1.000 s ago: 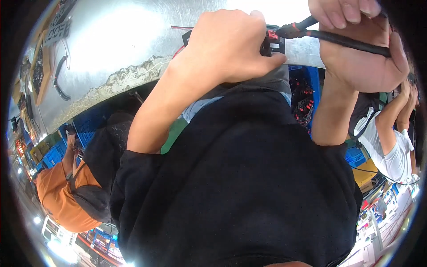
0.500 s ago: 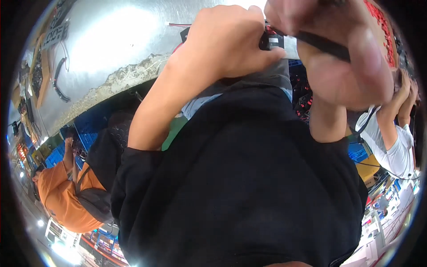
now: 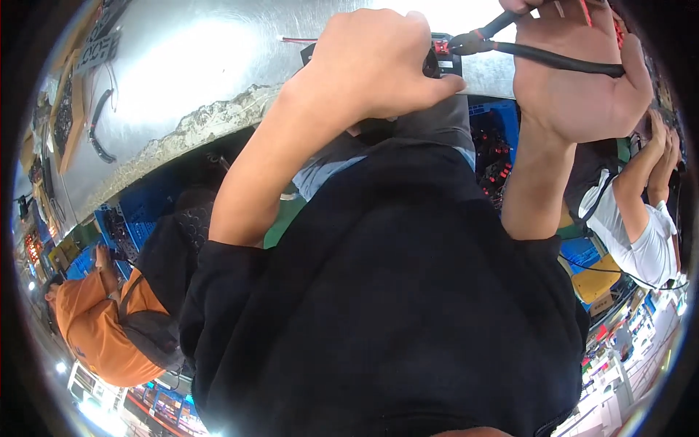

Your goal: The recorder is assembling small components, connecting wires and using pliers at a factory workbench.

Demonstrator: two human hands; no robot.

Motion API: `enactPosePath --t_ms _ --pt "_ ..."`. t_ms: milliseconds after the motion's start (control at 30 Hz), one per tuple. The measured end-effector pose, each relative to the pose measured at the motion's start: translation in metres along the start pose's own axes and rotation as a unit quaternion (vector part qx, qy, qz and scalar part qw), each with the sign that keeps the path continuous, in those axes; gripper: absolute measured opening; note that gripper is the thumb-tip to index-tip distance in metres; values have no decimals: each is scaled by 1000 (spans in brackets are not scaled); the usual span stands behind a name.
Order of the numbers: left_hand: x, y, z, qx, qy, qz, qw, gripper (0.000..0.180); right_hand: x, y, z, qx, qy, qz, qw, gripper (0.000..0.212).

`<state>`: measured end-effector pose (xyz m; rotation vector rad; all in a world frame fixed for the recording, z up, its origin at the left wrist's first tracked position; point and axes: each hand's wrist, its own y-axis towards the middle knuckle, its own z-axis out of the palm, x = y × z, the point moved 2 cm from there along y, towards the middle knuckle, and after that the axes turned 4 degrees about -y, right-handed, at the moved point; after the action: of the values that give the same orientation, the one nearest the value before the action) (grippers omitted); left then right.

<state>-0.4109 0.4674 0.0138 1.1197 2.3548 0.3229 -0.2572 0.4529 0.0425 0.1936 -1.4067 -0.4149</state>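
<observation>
My left hand point(image 3: 371, 65) is closed around a small black part point(image 3: 453, 71) at the edge of the metal bench. Most of that part is hidden under the fingers. A red piece point(image 3: 441, 47) shows on its right end. A pair of pliers point(image 3: 557, 58) with black handles is in my right hand point(image 3: 571, 105), its handles spread apart across the palm. The pliers' jaws sit right at the red piece; whether they grip it I cannot tell. A thin cable point(image 3: 298, 39) lies left of my left hand.
The shiny metal bench point(image 3: 167, 87) has a rough, chipped front edge. A black cable piece point(image 3: 97, 127) lies on its left. Below the bench, a blue crate point(image 3: 507, 120) holds black and red parts. People work on both sides, in orange point(image 3: 95, 320) and white point(image 3: 637, 255).
My right hand has moved up and away from me, and the pliers' jaws have come to the red piece. My left hand has stayed almost in place.
</observation>
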Motion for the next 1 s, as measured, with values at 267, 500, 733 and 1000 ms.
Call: enactPosePath --t_ms 267,500,733,1000 --pt "14 9 12 227 -94 -182 952 55 -1 -4 1 -17 -63 -14 998 50" --pt "14 9 15 242 -91 -190 947 54 -2 -1 12 31 -71 8 997 50" --pt "9 11 8 236 -91 -185 950 51 7 -2 21 93 -74 32 992 50" --pt "10 10 8 229 -108 -192 948 49 2 13 12 169 -74 58 981 51"
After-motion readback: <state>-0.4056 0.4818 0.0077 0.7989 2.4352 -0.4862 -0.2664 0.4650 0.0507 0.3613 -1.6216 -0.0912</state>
